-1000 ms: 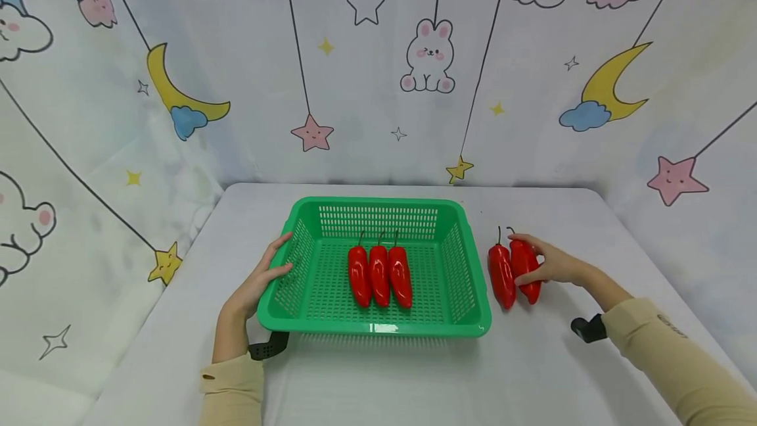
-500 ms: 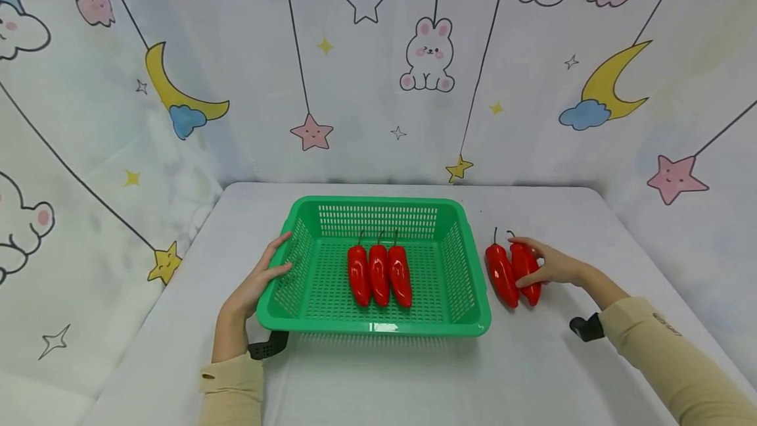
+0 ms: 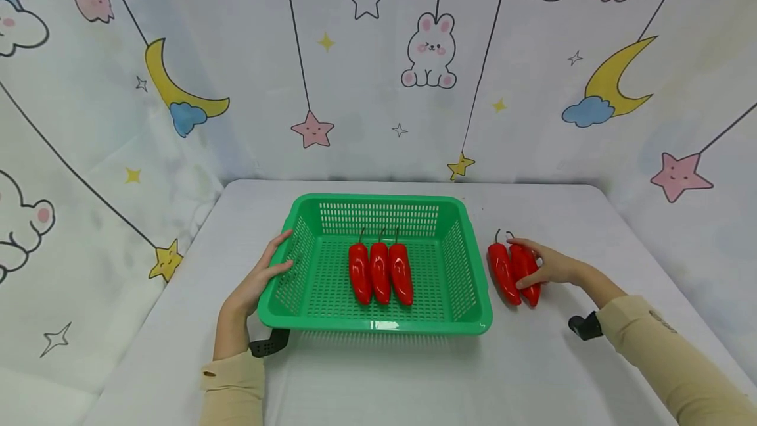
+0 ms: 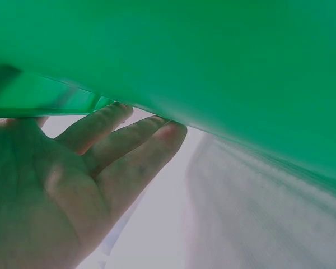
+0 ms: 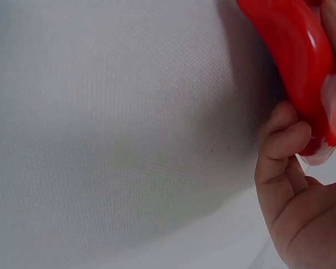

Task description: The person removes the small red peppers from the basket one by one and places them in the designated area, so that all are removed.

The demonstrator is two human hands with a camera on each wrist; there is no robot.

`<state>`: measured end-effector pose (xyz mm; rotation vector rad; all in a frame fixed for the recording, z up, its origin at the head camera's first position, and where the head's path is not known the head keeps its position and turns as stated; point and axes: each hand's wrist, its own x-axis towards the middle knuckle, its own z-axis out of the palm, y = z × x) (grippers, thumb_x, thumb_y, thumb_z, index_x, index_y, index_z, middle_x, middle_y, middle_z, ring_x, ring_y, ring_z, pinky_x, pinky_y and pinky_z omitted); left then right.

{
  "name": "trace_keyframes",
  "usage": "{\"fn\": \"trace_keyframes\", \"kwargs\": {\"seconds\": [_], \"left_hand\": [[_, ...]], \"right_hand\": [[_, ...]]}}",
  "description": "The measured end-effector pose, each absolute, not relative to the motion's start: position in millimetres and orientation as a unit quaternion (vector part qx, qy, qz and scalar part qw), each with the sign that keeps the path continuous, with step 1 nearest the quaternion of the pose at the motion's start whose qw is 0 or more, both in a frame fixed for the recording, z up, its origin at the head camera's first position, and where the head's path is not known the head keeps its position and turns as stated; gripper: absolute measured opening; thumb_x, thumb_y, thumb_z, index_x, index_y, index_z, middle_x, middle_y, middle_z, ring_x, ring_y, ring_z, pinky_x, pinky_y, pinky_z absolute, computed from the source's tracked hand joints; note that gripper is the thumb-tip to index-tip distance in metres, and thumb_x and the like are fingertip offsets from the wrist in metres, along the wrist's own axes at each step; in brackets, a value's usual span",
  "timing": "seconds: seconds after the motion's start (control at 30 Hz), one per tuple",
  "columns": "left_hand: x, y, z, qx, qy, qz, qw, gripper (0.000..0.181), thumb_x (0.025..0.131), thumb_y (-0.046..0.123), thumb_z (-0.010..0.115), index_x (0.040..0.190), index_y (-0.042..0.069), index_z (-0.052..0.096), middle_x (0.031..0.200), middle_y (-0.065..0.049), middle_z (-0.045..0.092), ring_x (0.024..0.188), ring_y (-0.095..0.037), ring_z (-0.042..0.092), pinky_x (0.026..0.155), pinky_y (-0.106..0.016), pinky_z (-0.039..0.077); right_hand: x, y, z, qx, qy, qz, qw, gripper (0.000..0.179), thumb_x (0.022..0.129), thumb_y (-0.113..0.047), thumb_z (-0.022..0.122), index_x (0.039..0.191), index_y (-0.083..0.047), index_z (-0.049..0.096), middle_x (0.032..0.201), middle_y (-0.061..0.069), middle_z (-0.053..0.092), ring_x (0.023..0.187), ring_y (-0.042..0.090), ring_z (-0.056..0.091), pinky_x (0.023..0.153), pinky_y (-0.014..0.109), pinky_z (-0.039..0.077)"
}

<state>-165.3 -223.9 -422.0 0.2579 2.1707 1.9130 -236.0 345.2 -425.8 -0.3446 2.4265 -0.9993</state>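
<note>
A green plastic basket [image 3: 384, 329] carries three glossy red chili peppers [image 3: 380, 275] side by side on its mesh floor, stems to the back. At its left side my left hand [image 3: 251, 284] holds the rim, thumb and forefinger over the top. The left wrist view shows other fingers [image 4: 140, 168] of that hand stretched out under the rim. Right of the basket lie two more chili peppers. My right hand [image 3: 551, 265] grips the right-hand chili pepper [image 3: 524, 261]; its thumb tip is close to the left-hand chili pepper [image 3: 503, 275]. Curled fingers [image 5: 288, 140] touch the gripped pepper's end in the right wrist view.
Everything stands on a table with a white cloth [image 3: 378, 380]. Behind and at both sides hangs a printed fabric backdrop [image 3: 367, 71] with moons, stars and rabbits. A dark strap [image 3: 269, 343] circles the left wrist, and a dark device [image 3: 585, 327] the right.
The left-hand chili pepper beside the basket has turned, its lower end now angled right against the gripped one. The right hand has barely moved; the left hand stays at the rim.
</note>
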Motion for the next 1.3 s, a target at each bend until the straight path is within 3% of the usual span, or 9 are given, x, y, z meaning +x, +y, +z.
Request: {"fn": "trace_keyframes", "kwargs": {"seconds": [0.7,1.13,1.3], "left_hand": [[-165.4,-224.4,-421.8,0.087,0.741,0.655,0.119,0.059,0.097,0.020,0.040,0.148,0.026,0.009,0.150,-0.006,-0.003,0.129,-0.036,0.018,0.089,-0.045,0.036],[-165.1,-223.7,-421.8,0.087,0.746,0.651,0.115,0.059,0.097,0.019,0.040,0.148,0.026,0.010,0.151,-0.006,-0.003,0.130,-0.036,0.017,0.092,-0.049,0.033],[-165.1,-223.5,-421.8,0.088,0.745,0.651,0.114,0.059,0.097,0.019,0.041,0.147,0.026,0.010,0.151,-0.005,-0.003,0.130,-0.035,0.017,0.092,-0.049,0.033]], "right_hand": [[-239.2,337.2,-424.3,-0.140,0.892,-0.343,0.260,0.100,0.063,-0.020,0.083,0.141,-0.006,0.022,0.128,0.027,0.033,0.115,0.047,0.032,0.071,0.041,0.051],[-235.9,339.4,-423.8,-0.161,0.901,-0.337,0.222,0.105,0.063,-0.021,0.083,0.145,-0.005,0.019,0.129,0.030,0.030,0.117,0.050,0.028,0.070,0.042,0.051],[-233.7,343.4,-420.0,-0.143,0.910,-0.338,0.193,0.100,0.067,-0.026,0.081,0.145,-0.007,0.022,0.125,0.030,0.036,0.107,0.044,0.041,0.067,0.039,0.052]]}}
